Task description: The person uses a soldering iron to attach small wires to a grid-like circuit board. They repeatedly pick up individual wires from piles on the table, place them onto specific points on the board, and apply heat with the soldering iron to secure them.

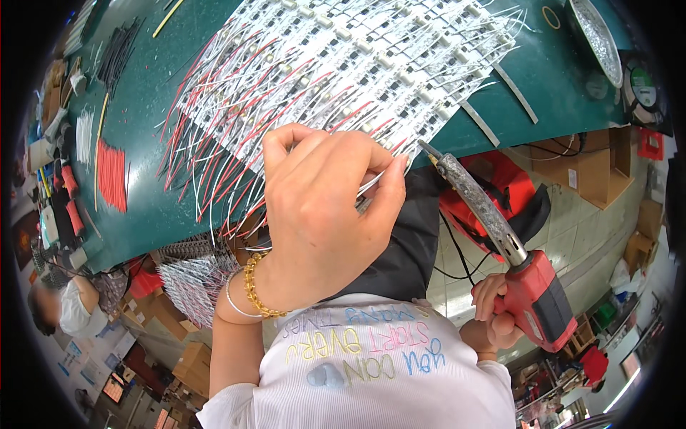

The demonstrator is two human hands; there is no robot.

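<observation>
My left hand [321,193] is over the near edge of a white circuit board panel [371,64], thumb and forefinger pinched on a thin white wire near the panel's corner. Rows of small dark chips and pale components cover the panel. Many red and white wires [214,164] trail off its near left side. In my right hand [496,314] is a red and black soldering gun [543,304], gripped by its handle. Its long metal barrel points up and left, and the tip [423,145] sits close to the panel's corner, beside my left fingertips. Whether the tip touches is unclear.
On the green table [161,86] lie bundles of red wires [112,175], white wires [84,136] and black wires [118,61]. Two flat grey strips [516,93] are right of the panel. A metal dish [597,39] and a solder spool [641,87] stand far right. Another person sits at left.
</observation>
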